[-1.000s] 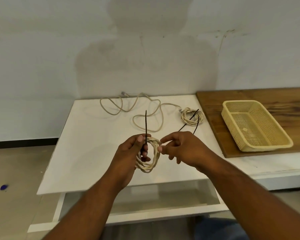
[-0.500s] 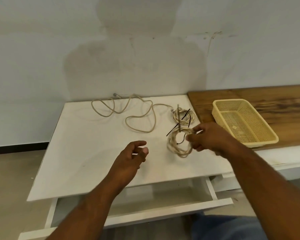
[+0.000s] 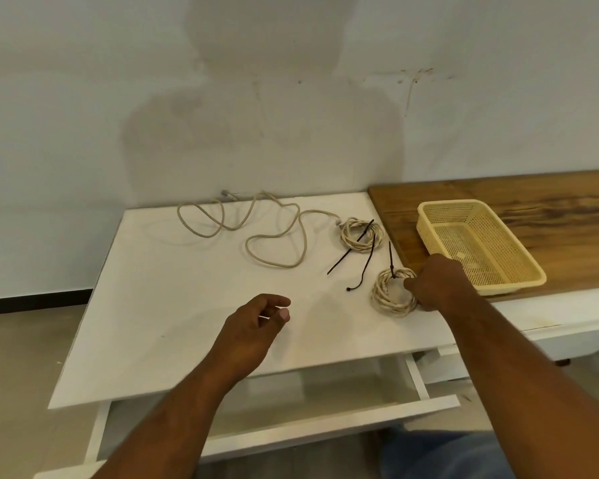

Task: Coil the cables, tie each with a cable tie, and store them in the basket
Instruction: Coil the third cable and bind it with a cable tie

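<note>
On the white table (image 3: 173, 305), right hand (image 3: 436, 288) grips the tied coil (image 3: 393, 295); left hand (image 3: 253, 326) hovers half-curled, empty.

Two bare forearms, entering from the bottom edge. No sleeves anywhere along their visible length, no watch, no bracelet, no rings, no gloves. Left hand (image 3: 256, 323) with short, pale fingernails, one showing plainly on the thumb. Right hand (image 3: 436, 285) seen from the back, knuckles rounded, nails hidden. Fine hair faintly visible on both forearms. Blue fabric (image 3: 440, 454), likely denim trousers, at the lower edge between and beneath the arms, blurred. Upper arms, shoulders and torso out of frame. Soft grey shadow (image 3: 263, 108) of head and shoulders cast on the wall ahead.
</note>
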